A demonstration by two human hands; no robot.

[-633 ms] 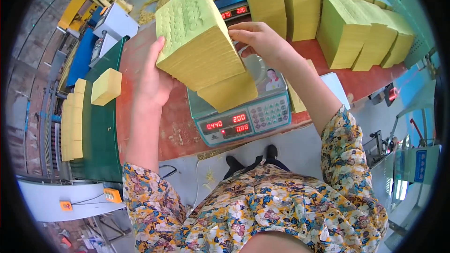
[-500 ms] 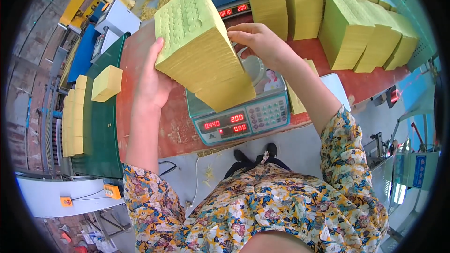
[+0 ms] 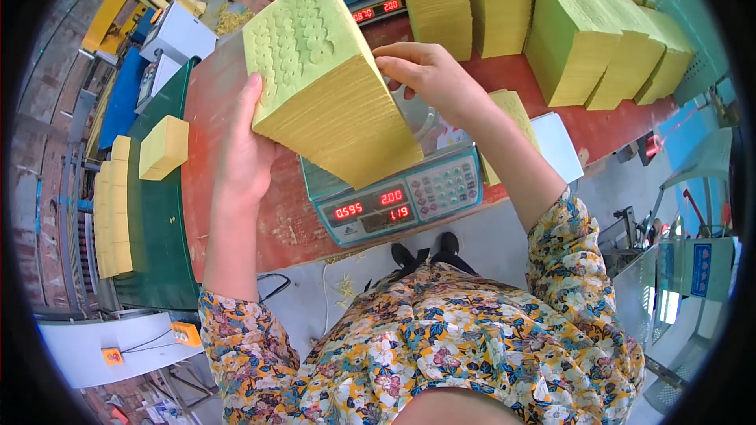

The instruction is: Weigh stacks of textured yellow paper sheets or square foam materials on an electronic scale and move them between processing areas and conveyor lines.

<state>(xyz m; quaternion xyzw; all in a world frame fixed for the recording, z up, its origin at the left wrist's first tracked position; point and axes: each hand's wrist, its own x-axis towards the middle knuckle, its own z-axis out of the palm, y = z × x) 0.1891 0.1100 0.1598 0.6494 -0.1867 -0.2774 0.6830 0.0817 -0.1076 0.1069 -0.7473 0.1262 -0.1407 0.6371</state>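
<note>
We see the left hand (image 3: pixel 242 164) clamped on a tall, yellow, layered-paper block (image 3: pixel 335 110), lower step now gone; right hand (image 3: pixel 431 80) alongside, grip unclear.

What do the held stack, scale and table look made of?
Held stack: probably coarse paper, matte; its side shows many thin sheet edges. Scale: likely plastic, smooth; teal casing with rounded, moulded-looking corners. Table: red, apparently painted, worn, with pale scuffs; wood or metal beneath, can't tell.
</note>
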